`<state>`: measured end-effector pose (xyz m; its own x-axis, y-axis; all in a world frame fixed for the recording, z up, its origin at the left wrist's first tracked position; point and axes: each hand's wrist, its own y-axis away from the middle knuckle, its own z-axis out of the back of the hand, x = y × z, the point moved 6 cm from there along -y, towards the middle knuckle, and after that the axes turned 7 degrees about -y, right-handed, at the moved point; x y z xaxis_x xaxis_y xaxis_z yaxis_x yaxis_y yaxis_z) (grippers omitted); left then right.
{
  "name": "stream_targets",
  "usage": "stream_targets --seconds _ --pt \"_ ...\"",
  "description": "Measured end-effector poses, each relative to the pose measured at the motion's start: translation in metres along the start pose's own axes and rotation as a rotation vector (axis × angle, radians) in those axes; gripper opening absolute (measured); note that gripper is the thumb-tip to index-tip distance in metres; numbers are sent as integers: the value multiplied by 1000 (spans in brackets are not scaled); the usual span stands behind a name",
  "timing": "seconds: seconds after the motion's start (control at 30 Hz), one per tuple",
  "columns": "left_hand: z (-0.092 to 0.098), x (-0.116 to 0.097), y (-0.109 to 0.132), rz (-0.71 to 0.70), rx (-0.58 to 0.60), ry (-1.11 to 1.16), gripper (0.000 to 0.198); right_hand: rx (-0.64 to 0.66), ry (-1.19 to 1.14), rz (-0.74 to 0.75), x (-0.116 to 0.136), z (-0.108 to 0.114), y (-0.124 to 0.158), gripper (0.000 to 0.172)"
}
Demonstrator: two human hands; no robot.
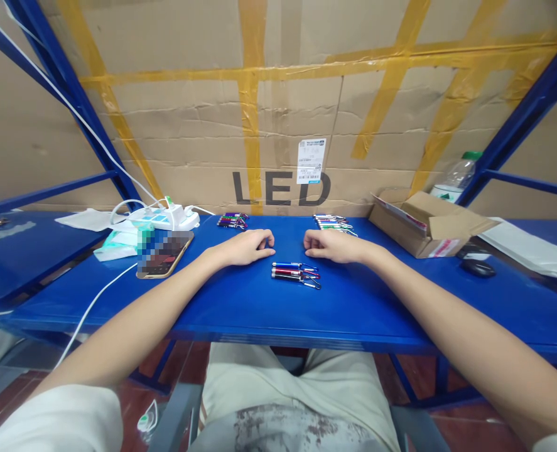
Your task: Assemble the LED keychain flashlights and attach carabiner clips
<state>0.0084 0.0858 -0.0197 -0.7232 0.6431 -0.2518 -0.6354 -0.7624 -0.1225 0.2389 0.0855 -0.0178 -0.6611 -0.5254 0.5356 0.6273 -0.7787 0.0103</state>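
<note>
My left hand [250, 247] rests on the blue table with its fingers loosely curled and nothing visible in them. Across from it, my right hand [328, 245] also lies on the table, fingers curled inward, holding nothing that shows. Between and a little nearer than both hands are three small metal pens with carabiner clips, a blue one [285, 266], a red one [287, 272] and a black one [290, 278], side by side. Behind my left hand sits a group of similar clip pens [232, 220]. Another group of several [332, 222] lies just behind my right hand.
On the left of the blue table [259, 320] are a phone [165, 254], a power strip [181, 218] with white cables and a green-white packet [118, 242]. An open cardboard box [400, 223], a black mouse [478, 268] and a bottle [457, 176] stand right. Taped cardboard [188, 138] rises behind.
</note>
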Motion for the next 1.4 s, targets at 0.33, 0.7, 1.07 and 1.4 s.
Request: stream_targets --seconds 0.33,0.7,1.07,1.4 --pt "2 -3 2 -2 11 -16 26 -18 22 23 2 2 1 10" --pt "2 22 -4 229 -150 -37 26 27 -185 308 80 -18 19 24" --pt "4 20 -3 247 -177 -16 28 140 -87 333 88 -34 20 16" --pt "2 22 -4 269 -222 42 30 -82 -387 259 72 -11 16 27"
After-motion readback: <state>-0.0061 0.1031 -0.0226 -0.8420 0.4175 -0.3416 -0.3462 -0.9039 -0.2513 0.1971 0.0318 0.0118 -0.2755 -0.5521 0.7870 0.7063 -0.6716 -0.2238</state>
